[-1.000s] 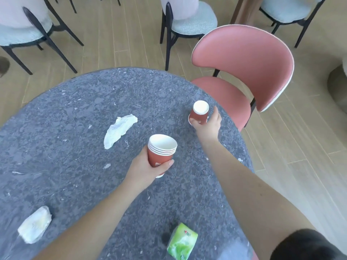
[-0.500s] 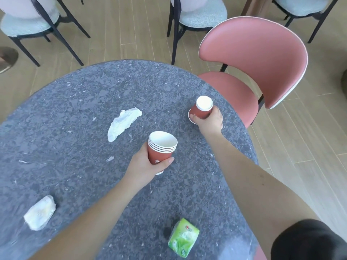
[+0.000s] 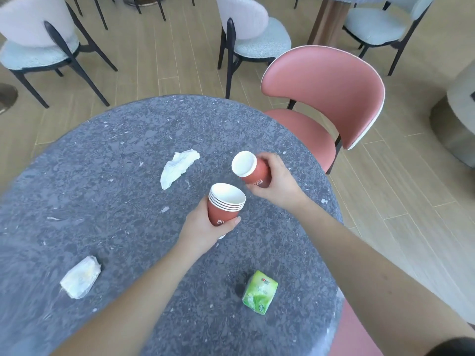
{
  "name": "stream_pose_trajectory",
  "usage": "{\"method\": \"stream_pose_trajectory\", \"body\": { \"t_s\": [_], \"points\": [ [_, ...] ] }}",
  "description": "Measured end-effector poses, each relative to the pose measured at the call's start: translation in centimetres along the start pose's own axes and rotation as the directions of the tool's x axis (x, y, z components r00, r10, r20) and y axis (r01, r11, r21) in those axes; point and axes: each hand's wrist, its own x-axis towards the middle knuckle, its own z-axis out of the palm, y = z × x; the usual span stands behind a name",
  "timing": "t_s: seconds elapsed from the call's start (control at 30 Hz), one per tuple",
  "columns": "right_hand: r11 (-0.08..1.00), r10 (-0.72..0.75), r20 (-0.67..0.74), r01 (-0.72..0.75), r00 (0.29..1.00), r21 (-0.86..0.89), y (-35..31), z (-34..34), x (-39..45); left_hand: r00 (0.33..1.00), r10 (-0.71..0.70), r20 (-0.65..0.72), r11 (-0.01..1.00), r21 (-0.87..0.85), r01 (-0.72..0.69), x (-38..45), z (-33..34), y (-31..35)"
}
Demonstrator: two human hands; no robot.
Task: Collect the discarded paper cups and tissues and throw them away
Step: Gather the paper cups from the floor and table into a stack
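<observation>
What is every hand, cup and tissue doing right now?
Left hand: grips the cup stack.
Cup stack: upright, held.
Right hand: grips the single cup.
Single cup: tilted, lifted, looks empty.
Flat tissue: lying on the table.
Crumpled tissue: lying on the table.

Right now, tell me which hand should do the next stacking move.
Right hand: it grips the single red paper cup, lifted beside the red cup stack that the left hand holds.
</observation>
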Motion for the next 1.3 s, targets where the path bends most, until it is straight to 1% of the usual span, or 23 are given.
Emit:
{"method": "stream_pose_trajectory", "body": {
  "t_s": [0.1,0.2,0.27,0.37,0.43,0.5,0.6,0.73,0.87,1.0,1.1,1.2,1.3],
  "points": [
    [0.979,-0.171,0.015,0.171,0.985,-0.11,-3.1,-0.5,-2.4,1.0,0.015,0.012,1.0,0.012,-0.015,-2.2,-2.0,-0.7],
    [0.934,-0.254,0.117,0.275,0.96,-0.227,-6.6,-0.6,-4.8,1.0,0.027,0.014,0.999,0.025,-0.028,-4.7,-4.3,-1.6],
    [0.884,-0.273,0.221,0.335,0.936,-0.326,-8.8,-0.5,-6.2,0.999,0.047,0.009,0.998,0.03,-0.047,-6.2,-5.6,-2.1],
    [0.804,-0.255,0.366,0.407,0.895,-0.433,-12.0,0.0,-8.1,0.994,0.107,0.019,0.992,0.069,-0.108,-8.2,-7.4,-2.3],
    [0.769,-0.229,0.431,0.434,0.872,-0.47,-13.9,0.8,-9.3,0.989,0.141,0.035,0.985,0.094,-0.144,-9.4,-8.4,-2.4],
    [0.755,-0.202,0.462,0.438,0.863,-0.488,-15.6,1.7,-10.5,0.985,0.169,0.03,0.976,0.135,-0.172,-10.6,-9.2,-2.6],
    [0.793,-0.195,0.441,0.406,0.876,-0.455,-17.5,3.0,-12.4,0.983,0.183,0.023,0.97,0.16,-0.184,-12.3,-10.2,-2.9],
    [0.864,-0.235,0.377,0.371,0.896,-0.34,-19.0,4.8,-15.6,0.977,0.209,0.029,0.965,0.156,-0.211,-14.2,-11.1,-2.6],
    [0.898,-0.214,0.349,0.324,0.912,-0.298,-19.9,6.4,-18.4,0.968,0.245,0.054,0.949,0.193,-0.25,-15.4,-11.2,-2.2],
    [0.935,-0.221,0.23,0.273,0.948,-0.226,-20.2,7.3,-21.1,0.966,0.248,0.075,0.955,0.146,-0.256,-16.9,-10.4,-1.4],
    [0.957,-0.201,0.142,0.225,0.969,-0.184,-20.0,7.0,-23.1,0.954,0.294,0.066,0.943,0.146,-0.3,-17.8,-9.0,-0.3],
    [0.969,-0.149,0.067,0.159,0.987,-0.189,-19.6,5.8,-25.2,0.943,0.326,0.066,0.925,0.185,-0.333,-18.8,-7.2,0.9],
    [0.971,-0.11,0.03,0.114,0.994,-0.21,-18.7,4.3,-27.2,0.933,0.347,0.096,0.916,0.182,-0.359,-20.1,-4.9,2.1]
  ]
}}
